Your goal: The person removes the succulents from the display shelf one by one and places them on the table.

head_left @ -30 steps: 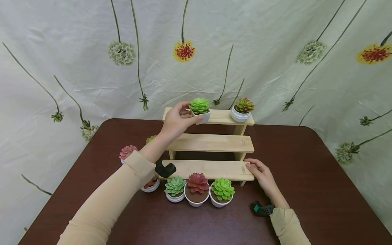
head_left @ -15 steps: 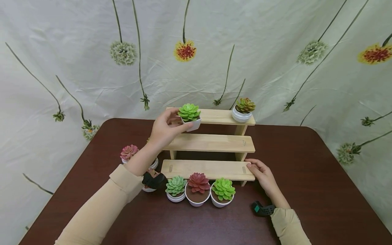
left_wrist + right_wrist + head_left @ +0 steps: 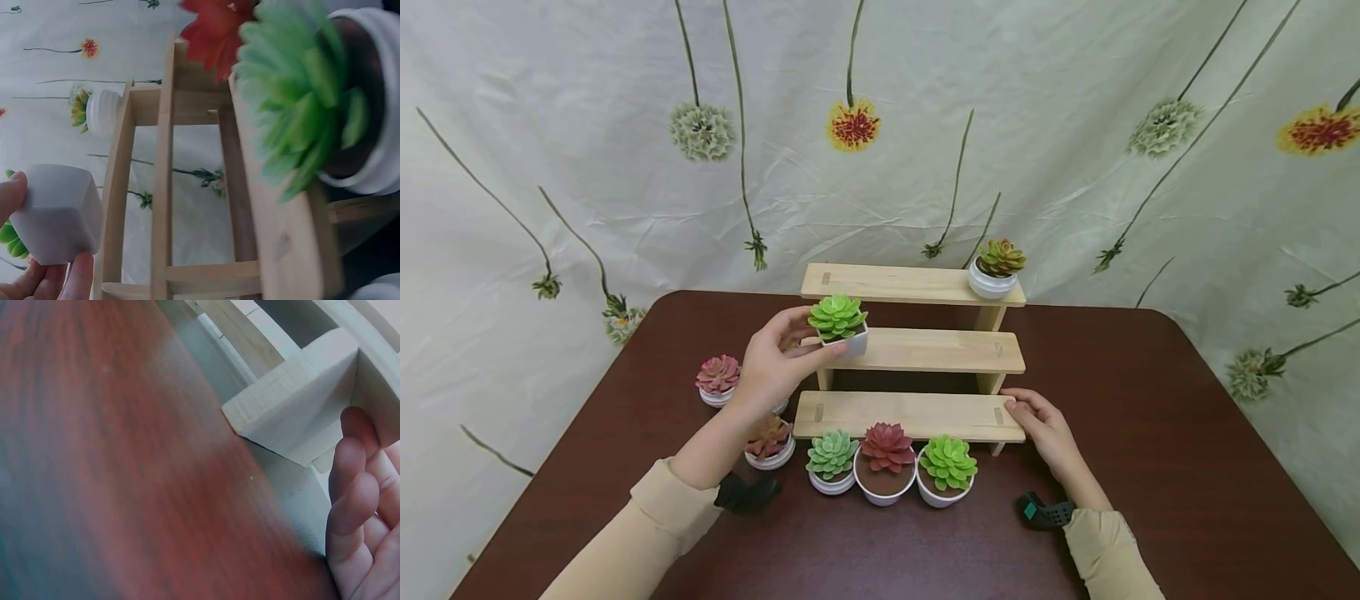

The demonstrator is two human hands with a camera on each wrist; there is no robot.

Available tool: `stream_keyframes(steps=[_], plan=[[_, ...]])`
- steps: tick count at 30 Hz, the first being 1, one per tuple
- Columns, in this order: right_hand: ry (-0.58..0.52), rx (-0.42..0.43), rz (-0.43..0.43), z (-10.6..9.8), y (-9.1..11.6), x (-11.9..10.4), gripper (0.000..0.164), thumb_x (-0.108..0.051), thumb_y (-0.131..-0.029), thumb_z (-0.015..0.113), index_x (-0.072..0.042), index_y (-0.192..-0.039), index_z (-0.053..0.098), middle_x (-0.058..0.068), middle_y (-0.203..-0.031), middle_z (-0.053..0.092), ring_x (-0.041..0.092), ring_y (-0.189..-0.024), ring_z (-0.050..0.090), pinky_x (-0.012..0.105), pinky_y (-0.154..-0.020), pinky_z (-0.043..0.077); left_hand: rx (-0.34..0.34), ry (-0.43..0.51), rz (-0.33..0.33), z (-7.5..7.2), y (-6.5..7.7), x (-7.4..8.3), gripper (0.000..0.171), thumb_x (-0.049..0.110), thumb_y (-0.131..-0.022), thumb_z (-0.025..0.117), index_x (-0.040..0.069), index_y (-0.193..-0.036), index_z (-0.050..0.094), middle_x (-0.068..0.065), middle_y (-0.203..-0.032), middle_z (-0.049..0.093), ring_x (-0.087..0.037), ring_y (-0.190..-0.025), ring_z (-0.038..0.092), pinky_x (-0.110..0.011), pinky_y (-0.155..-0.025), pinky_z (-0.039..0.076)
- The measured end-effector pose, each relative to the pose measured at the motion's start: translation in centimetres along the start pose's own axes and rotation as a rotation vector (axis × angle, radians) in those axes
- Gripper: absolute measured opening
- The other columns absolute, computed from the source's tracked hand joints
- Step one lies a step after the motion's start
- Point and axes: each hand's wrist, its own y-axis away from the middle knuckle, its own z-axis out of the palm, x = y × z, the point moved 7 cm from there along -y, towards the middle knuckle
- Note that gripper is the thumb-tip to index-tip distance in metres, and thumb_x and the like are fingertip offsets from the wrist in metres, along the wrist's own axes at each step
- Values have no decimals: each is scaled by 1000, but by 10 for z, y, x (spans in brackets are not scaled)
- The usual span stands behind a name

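My left hand point(image 3: 777, 357) pinches a square white pot with a bright green succulent point(image 3: 837, 318) between thumb and fingers, over the left end of the middle step in the head view. In the left wrist view the pot point(image 3: 59, 209) is tilted in that camera's picture, fingertips along its sides. The three-step wooden plant stand point(image 3: 917, 285) stands on the table. My right hand point(image 3: 1047, 429) grips the right end of its lowest step point(image 3: 910, 412), thumb on top; the right wrist view shows curled fingers against the wood point(image 3: 312, 394).
A round white pot with a yellow-green succulent point(image 3: 997, 262) stands at the top step's right end. Along the stand's front are pots with a pale green point(image 3: 831, 454), a dark red point(image 3: 887, 450) and a bright green succulent point(image 3: 947, 463). Pinkish point(image 3: 718, 375) and reddish-brown succulents point(image 3: 769, 437) stand left.
My left hand has carried the square-potted succulent from the top step down and left to the middle step's left end. My right hand has stayed at the lowest step.
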Motion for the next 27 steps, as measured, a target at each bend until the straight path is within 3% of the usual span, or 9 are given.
stream_keyframes(steps=[6,10,15,20,27], plan=[[1,-2,-10,0,0,0,34,-19,-96,55,5,-120,56,-3,-93,63,8,-76,58,21,-65,47,17,26,-29,-4,22,-15,58,13,-78,78,3,-128,51,-17,-118,57,-31,-103,60,-30,-84,52],[1,1,-11,0,1,0,34,-19,-96,55,6,-119,56,-4,-92,64,8,-76,58,21,-65,48,23,46,-56,-6,38,-25,58,9,-78,77,2,-128,49,-18,-117,56,-31,-97,63,-24,-72,53],[-10,-6,-10,1,1,0,34,-18,-96,54,6,-120,55,-4,-92,64,8,-76,59,21,-65,48,56,23,-98,-11,55,-37,59,10,-77,78,4,-128,49,-17,-114,56,-22,-90,66,-21,-68,53],[-16,-8,-8,1,1,0,34,-17,-96,55,6,-121,55,-2,-93,64,8,-76,58,21,-66,48,81,17,-87,-16,70,-45,61,10,-77,78,5,-130,48,-16,-111,59,-12,-85,65,-21,-72,53],[-10,-4,-8,1,2,-1,34,-17,-96,54,5,-122,55,1,-95,64,8,-77,58,22,-67,48,146,18,-29,-22,86,-46,58,5,-74,80,5,-125,53,-4,-101,60,-10,-79,63,-21,-67,52]])
